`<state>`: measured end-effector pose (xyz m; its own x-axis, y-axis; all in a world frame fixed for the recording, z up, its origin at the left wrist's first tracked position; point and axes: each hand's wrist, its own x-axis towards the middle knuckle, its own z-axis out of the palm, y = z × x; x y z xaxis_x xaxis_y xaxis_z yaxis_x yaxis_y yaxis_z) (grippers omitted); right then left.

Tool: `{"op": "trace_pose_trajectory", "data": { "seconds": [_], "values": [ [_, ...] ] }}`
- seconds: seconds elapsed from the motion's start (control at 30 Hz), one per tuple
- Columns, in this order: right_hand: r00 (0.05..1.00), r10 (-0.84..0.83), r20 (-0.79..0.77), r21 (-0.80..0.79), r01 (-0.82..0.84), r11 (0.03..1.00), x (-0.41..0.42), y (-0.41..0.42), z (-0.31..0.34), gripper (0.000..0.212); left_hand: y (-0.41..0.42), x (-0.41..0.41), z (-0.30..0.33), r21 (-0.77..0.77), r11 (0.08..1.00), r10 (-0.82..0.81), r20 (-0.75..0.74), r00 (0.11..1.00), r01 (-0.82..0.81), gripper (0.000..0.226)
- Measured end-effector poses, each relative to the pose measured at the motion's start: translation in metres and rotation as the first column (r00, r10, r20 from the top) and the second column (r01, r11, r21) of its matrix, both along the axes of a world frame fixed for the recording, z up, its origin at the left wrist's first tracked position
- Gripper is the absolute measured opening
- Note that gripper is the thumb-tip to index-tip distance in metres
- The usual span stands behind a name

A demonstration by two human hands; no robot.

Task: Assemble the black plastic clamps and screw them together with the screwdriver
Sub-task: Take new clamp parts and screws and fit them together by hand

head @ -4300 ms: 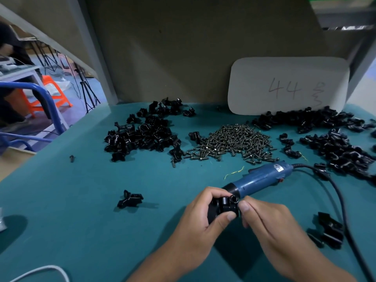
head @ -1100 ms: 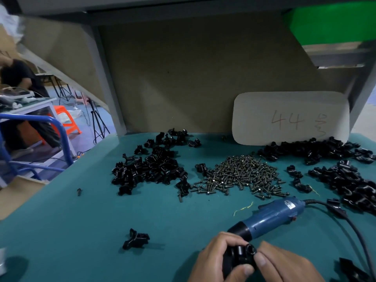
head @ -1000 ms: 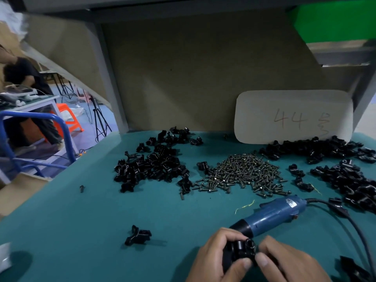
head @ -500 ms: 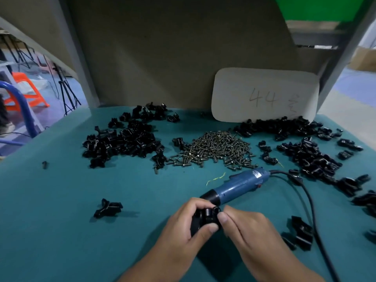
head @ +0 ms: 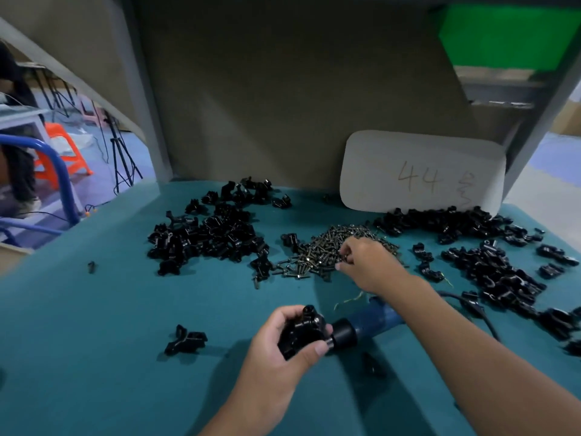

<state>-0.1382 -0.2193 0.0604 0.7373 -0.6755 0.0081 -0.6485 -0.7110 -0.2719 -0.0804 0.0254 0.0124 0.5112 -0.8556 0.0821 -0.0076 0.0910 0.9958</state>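
My left hand grips the joined clamp at lower centre; my right hand pinches at the screw pile, best lifting one screw only.

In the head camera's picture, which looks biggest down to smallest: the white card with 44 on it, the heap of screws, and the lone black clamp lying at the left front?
1. White card, plainly the largest.
2. Heap of screws, partly hidden by the right hand.
3. Lone black clamp, smallest, though it lies nearest the camera.
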Motion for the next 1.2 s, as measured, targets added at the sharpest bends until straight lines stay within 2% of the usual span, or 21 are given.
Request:
{"op": "trace_pose_trajectory", "data": {
  "seconds": [0.07, 0.13, 0.23, 0.3, 0.4, 0.5, 0.57, 0.63, 0.77, 0.87, 0.93, 1.03, 1.1, 1.13, 1.2],
  "values": [
    [0.995, -0.054, -0.084, -0.016, 0.053, 0.998, 0.012, -0.014, -0.016, 0.035, 0.000, 0.003, -0.002, 0.007, 1.000, -0.003, -0.023, 1.000, 0.003, 0.055],
    [0.988, -0.101, -0.113, -0.045, 0.097, 0.994, 0.019, -0.019, -0.026, 0.029, 0.000, 0.005, -0.003, 0.027, 0.999, -0.017, -0.021, 1.000, 0.017, 0.064],
    [0.986, -0.106, -0.131, -0.069, 0.098, 0.993, 0.019, -0.017, -0.029, 0.020, 0.000, 0.003, -0.004, 0.066, 0.996, -0.067, 0.007, 0.998, 0.066, 0.065],
    [0.993, -0.098, -0.065, -0.065, 0.094, 0.994, 0.013, -0.010, -0.021, 0.017, 0.001, 0.002, -0.002, 0.079, 0.993, -0.086, 0.033, 0.996, 0.084, 0.063],
    [0.979, -0.029, 0.202, -0.037, 0.037, 0.999, -0.013, 0.013, -0.009, 0.014, 0.002, 0.001, 0.000, 0.081, 0.993, -0.087, 0.024, 0.996, 0.085, 0.061],
    [0.910, 0.082, 0.406, 0.014, -0.096, 0.995, -0.058, 0.057, -0.002, 0.015, 0.002, 0.001, 0.001, 0.095, 0.991, -0.100, 0.015, 0.995, 0.098, 0.055],
    [0.849, 0.161, 0.504, -0.042, -0.162, 0.986, -0.086, 0.089, -0.003, 0.018, 0.002, 0.001, 0.000, 0.099, 0.990, -0.105, 0.013, 0.994, 0.103, 0.053],
    [0.814, 0.203, 0.544, -0.112, -0.169, 0.979, -0.103, 0.111, -0.009, 0.024, 0.002, -0.001, 0.000, 0.095, 0.990, -0.110, 0.019, 0.994, 0.108, 0.055],
    [0.782, 0.201, 0.591, -0.109, -0.169, 0.980, -0.108, 0.122, -0.019, 0.043, 0.003, -0.006, 0.001, 0.094, 0.988, -0.125, 0.053, 0.991, 0.120, 0.049],
    [0.785, 0.205, 0.585, -0.066, -0.206, 0.976, -0.107, 0.129, -0.021, 0.056, 0.002, -0.007, 0.002, 0.080, 0.988, -0.137, 0.052, 0.989, 0.132, 0.049],
    [0.793, 0.224, 0.567, -0.096, -0.207, 0.974, -0.104, 0.134, -0.020, 0.063, 0.002, -0.005, 0.005, 0.072, 0.988, -0.140, 0.054, 0.989, 0.136, 0.052],
    [0.726, 0.277, 0.630, -0.229, -0.167, 0.959, -0.095, 0.148, -0.015, 0.054, 0.002, -0.004, 0.007, 0.069, 0.988, -0.144, 0.062, 0.988, 0.140, 0.056],
    [0.693, 0.176, 0.699, -0.143, -0.106, 0.984, -0.092, 0.152, -0.020, 0.073, 0.003, -0.004, 0.008, 0.073, 0.986, -0.152, 0.065, 0.986, 0.147, 0.055],
    [0.694, 0.125, 0.709, -0.089, -0.087, 0.992, -0.095, 0.151, -0.027, 0.074, 0.004, -0.004, 0.010, 0.080, 0.985, -0.159, 0.067, 0.985, 0.153, 0.054],
    [0.763, 0.140, 0.631, -0.115, -0.087, 0.990, -0.104, 0.149, -0.028, 0.065, 0.004, -0.005, 0.009, 0.100, 0.981, -0.171, 0.062, 0.983, 0.165, 0.056]
  ]
}}
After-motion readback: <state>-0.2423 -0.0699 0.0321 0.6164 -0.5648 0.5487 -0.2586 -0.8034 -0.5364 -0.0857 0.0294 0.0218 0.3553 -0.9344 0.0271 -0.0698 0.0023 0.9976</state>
